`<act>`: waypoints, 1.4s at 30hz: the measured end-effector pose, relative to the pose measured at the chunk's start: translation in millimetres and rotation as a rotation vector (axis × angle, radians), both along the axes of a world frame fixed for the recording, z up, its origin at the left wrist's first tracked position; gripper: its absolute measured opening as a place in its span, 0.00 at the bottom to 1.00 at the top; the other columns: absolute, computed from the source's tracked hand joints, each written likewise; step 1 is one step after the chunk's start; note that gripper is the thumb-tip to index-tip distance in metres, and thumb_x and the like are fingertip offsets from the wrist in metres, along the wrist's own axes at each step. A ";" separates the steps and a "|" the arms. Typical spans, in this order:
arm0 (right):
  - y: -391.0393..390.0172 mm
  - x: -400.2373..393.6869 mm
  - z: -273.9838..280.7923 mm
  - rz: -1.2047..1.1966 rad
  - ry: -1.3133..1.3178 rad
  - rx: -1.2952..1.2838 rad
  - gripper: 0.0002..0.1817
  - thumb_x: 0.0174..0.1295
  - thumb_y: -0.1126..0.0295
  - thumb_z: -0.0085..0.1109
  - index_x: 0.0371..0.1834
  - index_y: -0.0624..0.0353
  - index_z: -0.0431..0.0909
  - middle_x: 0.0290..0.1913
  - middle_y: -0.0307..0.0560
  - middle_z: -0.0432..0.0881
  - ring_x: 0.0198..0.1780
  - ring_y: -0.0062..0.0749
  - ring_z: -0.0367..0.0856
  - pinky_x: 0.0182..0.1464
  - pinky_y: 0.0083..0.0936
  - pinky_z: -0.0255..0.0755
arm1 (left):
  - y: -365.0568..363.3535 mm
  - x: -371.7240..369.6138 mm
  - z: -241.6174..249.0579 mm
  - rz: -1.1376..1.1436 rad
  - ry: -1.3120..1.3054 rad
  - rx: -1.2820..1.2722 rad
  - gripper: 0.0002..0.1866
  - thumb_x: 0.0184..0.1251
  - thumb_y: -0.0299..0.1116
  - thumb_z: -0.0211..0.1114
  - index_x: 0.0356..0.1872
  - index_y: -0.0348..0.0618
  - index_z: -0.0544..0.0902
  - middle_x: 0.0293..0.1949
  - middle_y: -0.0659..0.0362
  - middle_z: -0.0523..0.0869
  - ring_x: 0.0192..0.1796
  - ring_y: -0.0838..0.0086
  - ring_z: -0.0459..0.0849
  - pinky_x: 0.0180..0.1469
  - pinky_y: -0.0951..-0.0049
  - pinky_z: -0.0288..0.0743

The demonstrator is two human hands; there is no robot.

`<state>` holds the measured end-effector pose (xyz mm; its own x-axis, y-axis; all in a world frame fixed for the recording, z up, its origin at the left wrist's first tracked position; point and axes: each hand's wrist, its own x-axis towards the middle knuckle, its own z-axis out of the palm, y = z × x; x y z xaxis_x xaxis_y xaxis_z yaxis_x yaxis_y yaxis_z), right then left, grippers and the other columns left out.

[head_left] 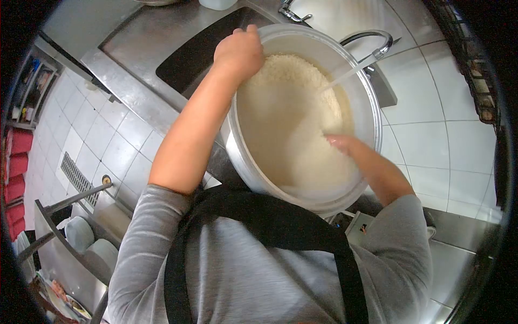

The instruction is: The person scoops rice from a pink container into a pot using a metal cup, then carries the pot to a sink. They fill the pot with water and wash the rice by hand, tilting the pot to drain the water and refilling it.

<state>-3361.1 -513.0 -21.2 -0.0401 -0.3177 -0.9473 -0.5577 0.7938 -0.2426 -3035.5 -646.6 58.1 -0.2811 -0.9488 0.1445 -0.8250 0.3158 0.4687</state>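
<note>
A large round whitish plastic tub (pixel 243 156) stands tilted at the sink in front of me. Inside it, cloudy water (pixel 275 129) covers part of a heap of pale grains that look like rice (pixel 294 67). My left hand (pixel 240 54) is closed over the tub's far-left rim. At the right side of the tub, my right hand (pixel 340 143) dips into the water and grains, its fingertips hidden. A stream of water (pixel 348 73) runs into the tub from a curved faucet (pixel 369 35).
The dark sink basin (pixel 186 59) lies beyond the tub in a steel counter (pixel 132 89). A second tap (pixel 291 11) is at the top. White tiles (pixel 421 108) cover the wall at right. Stacked bowls (pixel 81 235) sit on a shelf at lower left, near a floor drain (pixel 80 175).
</note>
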 end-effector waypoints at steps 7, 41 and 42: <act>26.1 145.8 -28.7 -1.070 -0.431 -0.149 0.27 0.65 0.50 0.31 0.59 0.55 0.66 0.57 0.48 0.70 0.58 0.39 0.67 0.60 0.33 0.59 | 0.7 -4.5 3.3 0.008 -0.009 0.036 0.20 0.59 0.35 0.53 0.51 0.36 0.68 0.47 0.44 0.76 0.48 0.53 0.78 0.47 0.59 0.74; 70.2 95.2 -8.9 1.568 0.487 -0.303 0.33 0.46 0.61 0.59 0.60 0.44 0.65 0.60 0.64 0.63 0.60 0.57 0.62 0.63 0.49 0.51 | 1.4 -3.0 3.7 -0.010 -0.003 -0.006 0.20 0.59 0.37 0.55 0.49 0.37 0.70 0.46 0.45 0.77 0.46 0.53 0.79 0.46 0.59 0.74; 60.5 113.3 -15.6 1.677 0.424 -0.251 0.30 0.47 0.59 0.57 0.59 0.44 0.68 0.59 0.59 0.65 0.61 0.55 0.62 0.64 0.48 0.51 | 1.0 -3.8 2.5 -0.007 -0.012 -0.012 0.20 0.59 0.37 0.55 0.49 0.37 0.70 0.46 0.45 0.77 0.47 0.53 0.79 0.46 0.59 0.74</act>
